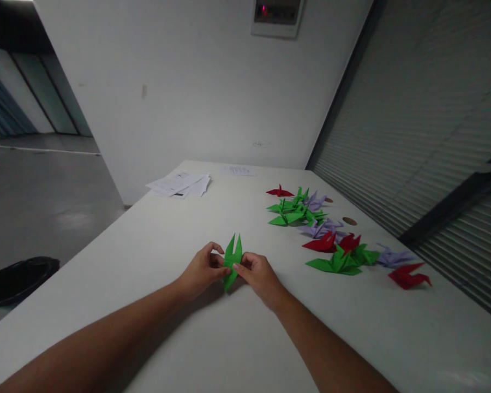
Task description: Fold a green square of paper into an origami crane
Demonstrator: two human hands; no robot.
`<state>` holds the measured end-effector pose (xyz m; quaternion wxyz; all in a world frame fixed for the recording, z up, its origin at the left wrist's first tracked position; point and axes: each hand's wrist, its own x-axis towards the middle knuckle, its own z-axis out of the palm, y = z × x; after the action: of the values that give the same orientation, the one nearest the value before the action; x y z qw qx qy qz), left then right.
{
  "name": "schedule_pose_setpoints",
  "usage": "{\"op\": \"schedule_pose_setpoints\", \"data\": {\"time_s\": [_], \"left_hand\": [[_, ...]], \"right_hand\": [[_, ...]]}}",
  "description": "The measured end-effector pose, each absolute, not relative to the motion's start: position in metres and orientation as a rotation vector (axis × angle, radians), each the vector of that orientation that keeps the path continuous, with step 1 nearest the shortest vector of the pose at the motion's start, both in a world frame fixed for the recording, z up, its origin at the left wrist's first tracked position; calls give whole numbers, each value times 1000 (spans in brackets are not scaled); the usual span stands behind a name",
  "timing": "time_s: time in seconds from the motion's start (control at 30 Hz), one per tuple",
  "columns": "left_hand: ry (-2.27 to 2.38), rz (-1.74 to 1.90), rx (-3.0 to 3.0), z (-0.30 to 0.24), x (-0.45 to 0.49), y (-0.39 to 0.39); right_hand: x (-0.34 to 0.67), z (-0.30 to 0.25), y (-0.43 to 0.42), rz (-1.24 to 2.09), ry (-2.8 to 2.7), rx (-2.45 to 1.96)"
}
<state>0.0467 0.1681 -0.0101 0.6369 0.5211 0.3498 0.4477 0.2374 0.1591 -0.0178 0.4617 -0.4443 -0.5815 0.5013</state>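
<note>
A green folded paper piece (232, 257) with two long points aimed away from me lies on the white table (155, 245). My left hand (202, 268) pinches its left side with thumb and fingers. My right hand (258, 273) pinches its right side, fingers curled. Both hands rest on the table top, meeting at the paper's middle.
Several finished paper cranes in green (337, 263), red (407, 275) and lilac (395, 256) lie in a row to the right. A loose stack of printed sheets (180, 184) sits at the far end. A black bin (16, 278) stands on the floor, left.
</note>
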Motion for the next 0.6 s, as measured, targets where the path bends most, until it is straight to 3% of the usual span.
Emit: {"op": "schedule_pose_setpoints", "data": {"time_s": [0.6], "left_hand": [[846, 895, 1210, -6, 48, 164]], "right_hand": [[239, -11, 156, 1255, -1303, -1143]]}}
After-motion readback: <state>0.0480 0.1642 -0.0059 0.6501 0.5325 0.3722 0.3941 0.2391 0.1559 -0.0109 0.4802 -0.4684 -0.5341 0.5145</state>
